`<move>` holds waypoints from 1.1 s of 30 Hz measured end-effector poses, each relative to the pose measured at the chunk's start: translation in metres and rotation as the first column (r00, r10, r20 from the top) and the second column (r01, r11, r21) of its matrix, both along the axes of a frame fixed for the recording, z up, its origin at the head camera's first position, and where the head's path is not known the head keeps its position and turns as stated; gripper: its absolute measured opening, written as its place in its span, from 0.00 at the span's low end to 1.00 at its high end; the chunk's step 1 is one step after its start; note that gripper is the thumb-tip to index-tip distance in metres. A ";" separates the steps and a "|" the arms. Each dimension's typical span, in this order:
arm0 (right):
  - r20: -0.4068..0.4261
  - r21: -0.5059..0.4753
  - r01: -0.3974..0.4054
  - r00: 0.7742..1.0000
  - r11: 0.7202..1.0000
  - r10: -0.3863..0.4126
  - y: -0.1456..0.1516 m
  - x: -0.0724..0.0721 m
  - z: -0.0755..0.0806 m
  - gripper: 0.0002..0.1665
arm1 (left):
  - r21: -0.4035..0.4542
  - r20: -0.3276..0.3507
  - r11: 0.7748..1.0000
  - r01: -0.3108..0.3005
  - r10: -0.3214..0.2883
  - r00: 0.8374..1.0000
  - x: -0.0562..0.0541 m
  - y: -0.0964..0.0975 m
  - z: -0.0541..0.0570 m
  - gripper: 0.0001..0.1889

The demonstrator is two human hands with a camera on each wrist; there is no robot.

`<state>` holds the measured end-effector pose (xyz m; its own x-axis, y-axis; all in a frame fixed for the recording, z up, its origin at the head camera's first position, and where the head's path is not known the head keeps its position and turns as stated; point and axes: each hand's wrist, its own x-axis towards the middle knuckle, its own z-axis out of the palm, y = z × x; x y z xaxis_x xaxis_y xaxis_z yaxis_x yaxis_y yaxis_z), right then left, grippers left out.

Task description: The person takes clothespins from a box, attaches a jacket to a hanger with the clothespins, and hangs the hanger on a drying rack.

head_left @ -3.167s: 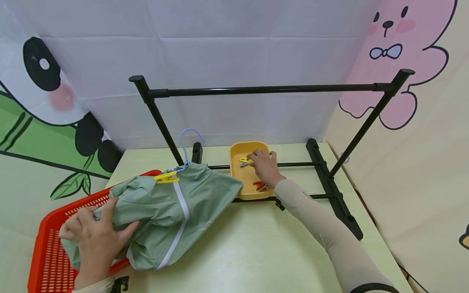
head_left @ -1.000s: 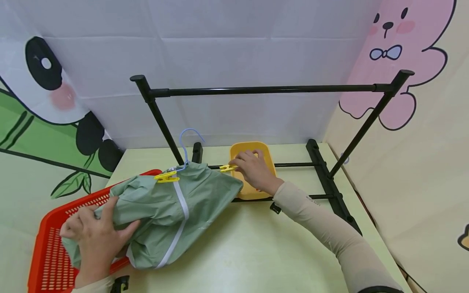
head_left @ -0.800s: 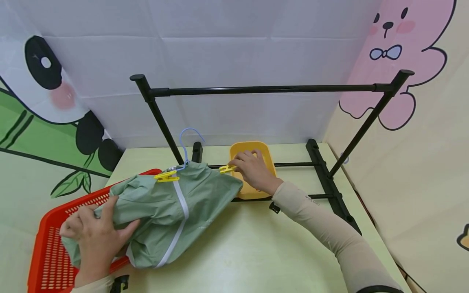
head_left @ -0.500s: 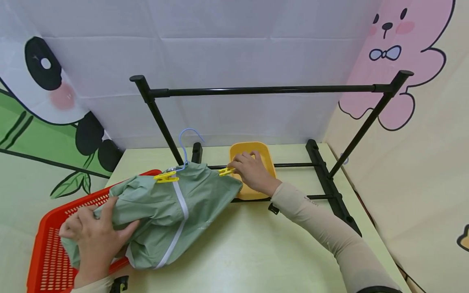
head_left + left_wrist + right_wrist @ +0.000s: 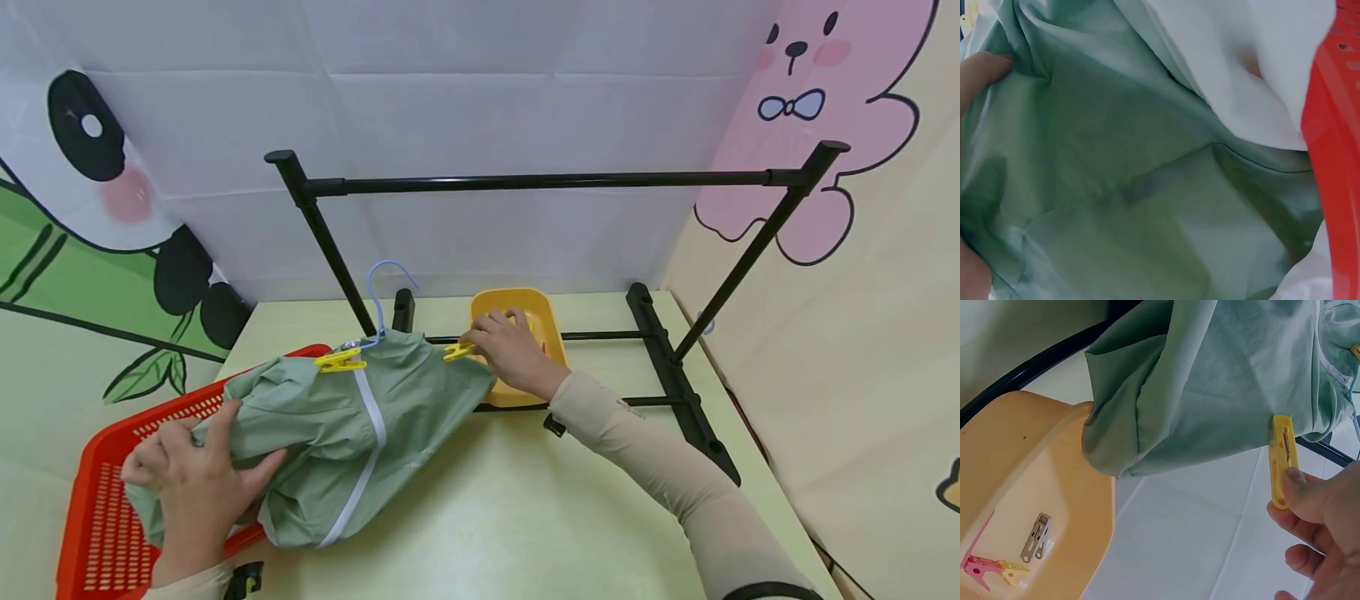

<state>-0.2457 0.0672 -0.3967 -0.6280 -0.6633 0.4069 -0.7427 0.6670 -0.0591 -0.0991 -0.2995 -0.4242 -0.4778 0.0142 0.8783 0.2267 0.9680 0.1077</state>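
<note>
Right hand (image 5: 512, 354) first: it pinches a yellow clothespin (image 5: 1282, 462) between thumb and fingers, with the back of the hand up in the head view and the wrist nearly in line with a pale sleeve (image 5: 637, 454) that slants in from the lower right. From the head, the clothespin's long axis runs roughly left to right, its free end pointing left and slightly down; in the right wrist view it stands almost upright, the free end lying at the edge of a green garment (image 5: 427, 408). Whether it bites the cloth, I cannot tell. Just behind that hand is a yellow tray (image 5: 502, 300), where a grey clothespin (image 5: 1036, 537) lies near a pink clothespin (image 5: 980, 567). Farther left, another yellow clothespin (image 5: 341, 362) sits by the garment's neck, lengthwise across the top of a white strip (image 5: 368, 398), and a blue hanger hook (image 5: 389, 262) rises beside it, its tip curving right. Left hand (image 5: 197, 475) comes up from below, fingers bent and spread from the thumb, gripping the garment's near left part above a red basket (image 5: 97, 525). Around all this, a black rack (image 5: 555, 181) stands on the pale green table (image 5: 480, 500), its top bar level and well above the garment.
</note>
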 end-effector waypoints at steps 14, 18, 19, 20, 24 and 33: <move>0.007 0.049 0.007 1.000 0.999 -0.007 -0.006 0.000 0.002 0.12 | 0.008 0.038 1.000 0.022 -0.022 0.999 0.002 0.000 0.001 0.42; -0.006 0.081 0.009 1.000 0.997 -0.008 -0.007 0.000 0.003 0.13 | 0.002 0.036 1.000 0.016 -0.016 0.999 0.001 0.000 0.001 0.41; -0.009 0.089 0.009 1.000 0.996 -0.008 -0.007 0.001 0.003 0.13 | 0.001 0.037 1.000 0.017 -0.017 0.999 0.001 0.000 0.001 0.41; -0.011 0.098 0.011 1.000 0.995 -0.010 -0.007 0.001 0.004 0.13 | 0.000 0.036 1.000 0.016 -0.016 0.999 0.001 0.000 0.001 0.41; -0.029 0.123 0.014 1.000 0.992 -0.010 -0.006 0.003 0.004 0.14 | 0.000 0.033 1.000 0.017 -0.017 0.999 0.002 0.000 0.001 0.41; -0.030 0.128 0.021 0.999 0.992 -0.017 -0.005 0.003 0.003 0.14 | 0.007 0.017 1.000 0.020 -0.020 1.000 0.001 0.000 0.000 0.41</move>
